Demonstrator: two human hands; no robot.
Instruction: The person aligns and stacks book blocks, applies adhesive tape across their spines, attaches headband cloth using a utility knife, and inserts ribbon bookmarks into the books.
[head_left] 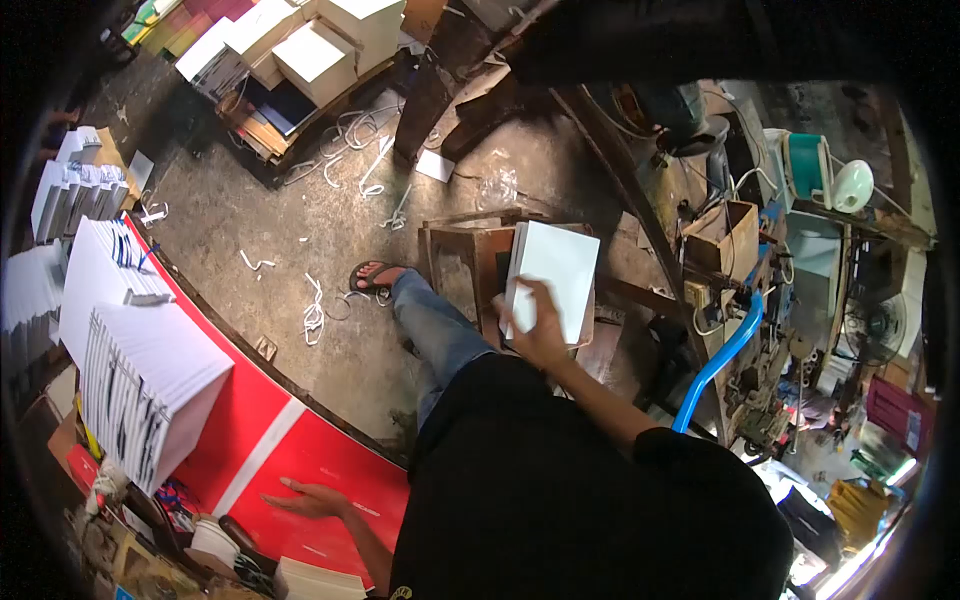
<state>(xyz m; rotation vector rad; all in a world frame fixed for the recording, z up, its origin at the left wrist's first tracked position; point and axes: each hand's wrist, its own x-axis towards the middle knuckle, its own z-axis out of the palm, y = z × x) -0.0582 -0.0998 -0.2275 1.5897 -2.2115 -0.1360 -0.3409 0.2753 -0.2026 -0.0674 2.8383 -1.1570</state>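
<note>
My right hand (537, 322) is at the near left side of a stack of white-covered books or pads (562, 275), fingers bent and apart; whether it touches the stack is unclear. The stack lies on a wooden stool or box (455, 262). My left hand (305, 499) hovers over or rests on a red table top (290, 470), fingers spread, holding nothing. Left of it, a tall stack of white paper blocks (165, 370) stands on the same red surface.
White paper strips (313, 310) litter the floor. More stacks (312, 52) sit on a low platform at the top. A blue pipe (720, 365) and cluttered machinery are on the right. A white container (213, 540) stands at lower left.
</note>
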